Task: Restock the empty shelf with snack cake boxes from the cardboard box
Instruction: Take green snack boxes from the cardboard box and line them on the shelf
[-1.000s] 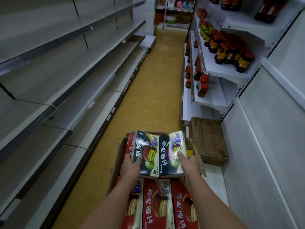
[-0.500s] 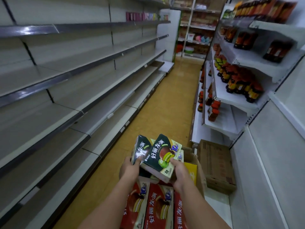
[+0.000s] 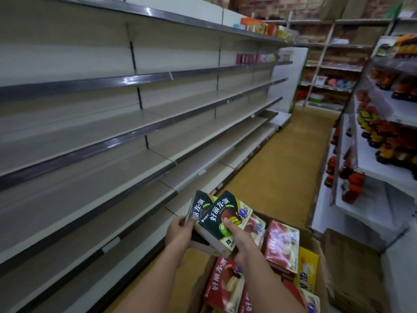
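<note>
Both hands hold two dark green snack boxes (image 3: 216,219) at 6 o'clock, above the open cardboard box (image 3: 314,242): left hand (image 3: 179,233) clamped on the rear box's edge, right hand (image 3: 242,241) gripping the front one, thumb on its face. Red boxes (image 3: 226,283) and a yellow box (image 3: 305,271) fill the carton, partly hidden by the forearms. Bare grey shelves (image 3: 135,132) run from 9 to 12 o'clock. Bottle racks (image 3: 383,136) sit at 3 o'clock, blurred. Yellow floor (image 3: 282,166) up the aisle. A closed brown carton (image 3: 352,274) lies at 4 o'clock, cut off.
</note>
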